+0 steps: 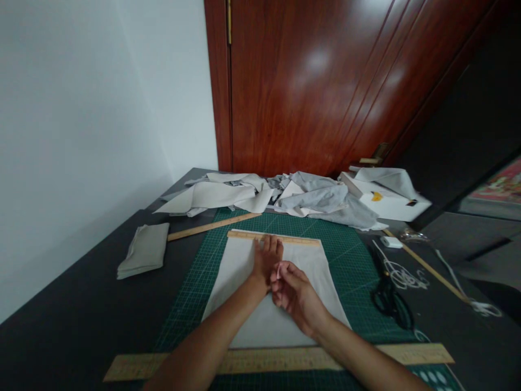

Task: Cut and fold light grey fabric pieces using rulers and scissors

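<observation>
A pale grey piece of cloth (248,320) lies flat in front of me. Across its far edge runs a thin wooden ruler (301,239). My left hand (267,259) is open, fingers stretched over the cloth with their tips at this ruler. Just right of it and nearer to me, my right hand (293,296) is closed in a pinch above the cloth. Between its thumb and finger shows a small pale pink piece (279,270), too small to name surely. A wide wooden ruler (285,360) lies along the cloth's near edge, partly hidden under my forearms.
Under the cloth is a green cutting mat (350,271). Folded cloth (144,250) and another wooden ruler (211,227) lie left. Fabric scraps (228,193) heap along the back, beside a white box (391,203). Black scissors (391,301) and a white cord (402,274) are right.
</observation>
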Action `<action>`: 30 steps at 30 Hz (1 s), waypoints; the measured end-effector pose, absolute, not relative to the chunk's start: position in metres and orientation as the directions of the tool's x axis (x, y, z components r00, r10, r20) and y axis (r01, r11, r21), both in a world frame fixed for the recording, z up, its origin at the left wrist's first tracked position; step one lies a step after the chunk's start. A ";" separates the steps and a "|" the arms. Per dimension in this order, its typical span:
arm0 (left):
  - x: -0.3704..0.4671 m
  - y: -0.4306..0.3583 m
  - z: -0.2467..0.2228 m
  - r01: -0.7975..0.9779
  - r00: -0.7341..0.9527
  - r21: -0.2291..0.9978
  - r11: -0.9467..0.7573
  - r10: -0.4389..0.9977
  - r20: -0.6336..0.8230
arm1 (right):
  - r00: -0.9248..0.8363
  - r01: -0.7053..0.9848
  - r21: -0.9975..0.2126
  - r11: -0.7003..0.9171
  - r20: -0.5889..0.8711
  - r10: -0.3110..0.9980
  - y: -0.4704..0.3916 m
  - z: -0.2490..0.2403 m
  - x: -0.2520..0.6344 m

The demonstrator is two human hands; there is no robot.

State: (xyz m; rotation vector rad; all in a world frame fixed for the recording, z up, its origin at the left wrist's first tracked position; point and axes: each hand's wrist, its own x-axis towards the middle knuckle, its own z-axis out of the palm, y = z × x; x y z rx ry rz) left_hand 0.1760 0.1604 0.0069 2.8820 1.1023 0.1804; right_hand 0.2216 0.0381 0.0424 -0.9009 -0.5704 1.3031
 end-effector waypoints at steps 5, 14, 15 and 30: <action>0.175 0.151 0.015 0.682 0.720 0.070 -0.728 0.685 0.113 | 0.197 -0.490 -0.867 -0.084 -0.204 0.959 0.040 0.054 0.244; 0.169 0.144 0.011 0.657 0.694 0.244 -0.713 0.699 0.173 | 0.267 0.058 -0.994 -0.090 -0.071 0.961 0.060 0.039 0.293; 0.170 0.144 0.011 0.657 0.695 0.252 -0.710 0.701 0.161 | 0.250 0.206 -0.977 -0.058 -0.005 0.968 0.062 0.038 0.300; 0.164 0.141 0.013 0.618 0.721 0.270 -0.738 0.670 0.178 | 0.270 0.948 -0.184 -0.259 0.034 0.962 0.058 0.011 0.354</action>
